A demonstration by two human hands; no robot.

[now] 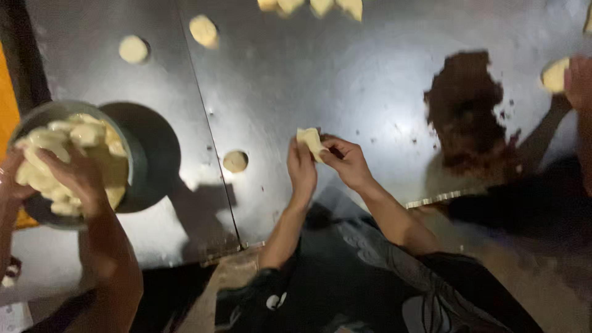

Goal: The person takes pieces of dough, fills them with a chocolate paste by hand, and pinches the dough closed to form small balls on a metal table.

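Note:
Both of my hands meet above the near edge of a steel table (345,80). Between them is a small pale piece of dough (309,140), pinched into a folded shape. My left hand (301,168) grips its left side with the fingers upright. My right hand (347,161) holds its right side, thumb and fingertips pressed on the dough. Both forearms rise from dark sleeves at the bottom of the view.
A heap of dark brown filling (465,111) lies on the table to the right. Flat dough rounds (235,161) (134,49) (203,31) lie about, and shaped pieces (311,6) sit at the far edge. Another person's hand (77,179) reaches into a bowl of dough pieces (68,154) at left. A third hand (576,80) holds dough at right.

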